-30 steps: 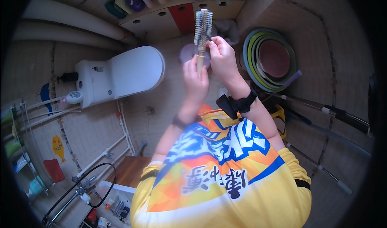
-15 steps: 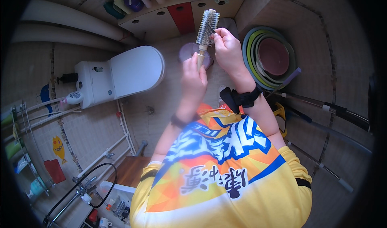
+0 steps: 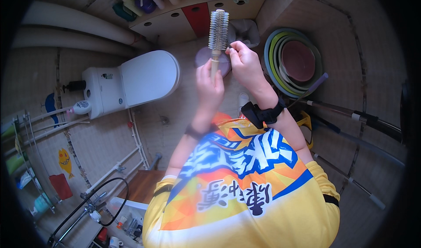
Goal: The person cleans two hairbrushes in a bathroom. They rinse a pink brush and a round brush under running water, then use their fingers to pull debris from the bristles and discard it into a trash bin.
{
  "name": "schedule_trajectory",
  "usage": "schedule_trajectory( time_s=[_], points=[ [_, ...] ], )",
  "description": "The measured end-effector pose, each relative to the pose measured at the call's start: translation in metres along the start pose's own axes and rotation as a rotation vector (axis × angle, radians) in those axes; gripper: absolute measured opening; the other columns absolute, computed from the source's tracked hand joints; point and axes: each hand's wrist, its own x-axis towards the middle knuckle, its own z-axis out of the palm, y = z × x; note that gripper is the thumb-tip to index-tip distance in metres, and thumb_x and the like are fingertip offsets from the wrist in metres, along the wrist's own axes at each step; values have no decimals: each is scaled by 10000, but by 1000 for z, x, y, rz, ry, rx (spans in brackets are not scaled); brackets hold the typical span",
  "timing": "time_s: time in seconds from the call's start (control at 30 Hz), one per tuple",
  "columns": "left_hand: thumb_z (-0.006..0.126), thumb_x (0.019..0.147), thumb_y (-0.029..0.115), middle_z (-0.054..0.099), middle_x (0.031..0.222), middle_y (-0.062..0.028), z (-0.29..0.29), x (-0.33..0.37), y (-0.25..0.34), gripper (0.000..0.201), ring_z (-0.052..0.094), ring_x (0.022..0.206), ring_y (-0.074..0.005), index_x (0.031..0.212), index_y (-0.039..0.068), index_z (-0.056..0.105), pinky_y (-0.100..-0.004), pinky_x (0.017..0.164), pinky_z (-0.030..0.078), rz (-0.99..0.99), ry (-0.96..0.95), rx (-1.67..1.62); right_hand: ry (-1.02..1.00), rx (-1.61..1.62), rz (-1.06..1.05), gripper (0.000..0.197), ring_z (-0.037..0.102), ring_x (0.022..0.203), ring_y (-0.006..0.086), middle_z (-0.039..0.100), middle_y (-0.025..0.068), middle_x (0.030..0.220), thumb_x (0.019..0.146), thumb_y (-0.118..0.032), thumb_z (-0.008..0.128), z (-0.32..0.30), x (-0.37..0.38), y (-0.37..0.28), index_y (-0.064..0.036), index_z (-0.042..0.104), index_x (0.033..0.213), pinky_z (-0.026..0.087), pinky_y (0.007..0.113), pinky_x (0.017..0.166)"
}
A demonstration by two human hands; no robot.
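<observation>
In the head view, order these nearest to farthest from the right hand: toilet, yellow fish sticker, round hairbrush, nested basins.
1. Round hairbrush, in left hand
2. Nested basins, right side
3. Toilet, left side
4. Yellow fish sticker, lower left

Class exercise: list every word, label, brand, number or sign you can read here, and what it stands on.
I won't copy any wording out; here is where it stands.
Yellow shirt: large white lettering on blue, with dark characters below.
Toilet tank: two small marks, too small to read.
White bottle beside the tank: dark print, too small to read.
Round brush: no lettering can be made out.
</observation>
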Motion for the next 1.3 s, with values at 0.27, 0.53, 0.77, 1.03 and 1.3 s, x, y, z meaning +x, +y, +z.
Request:
schedule_trajectory(
  time_s=[0.27,0.53,0.77,1.03,1.3],
  points=[
    [533,778,46,498,1003,-190,1,-2,3,347,496,927,-339,1110,-31,467,-378,811,409,49,-9,29,68,-59,-14,199,599,721,337,603,191,760,825,-146,432,-2,12,-6,11,543,879,469,383,651],
    [505,846,106,522,869,-96,-6,3,-3,320,519,722,-168,1139,-7,443,-266,607,431,-254,-162,-336,22,28,5,195,606,727,312,606,175,774,828,-148,439,-2,8,-9,7,542,885,465,354,646],
    [475,895,177,490,856,-18,-18,13,11,315,454,543,-41,1156,15,411,-154,412,380,-593,-236,-915,-40,65,32,200,611,719,300,609,175,777,828,-150,446,-5,-10,-8,7,546,903,464,343,641],
    [471,896,193,494,845,-16,-17,14,15,306,468,546,-54,1147,24,426,-163,416,390,-582,-244,-1011,-45,-25,5,196,597,712,344,601,195,761,826,-140,424,-5,-10,-25,5,543,880,464,381,629],
    [468,895,182,509,852,-19,-15,6,13,297,468,548,-60,1146,27,434,-168,414,387,-588,-286,-1130,44,-51,-60,176,595,707,350,601,185,744,827,-137,420,-5,0,-29,-6,528,872,469,394,629]
  ],
)
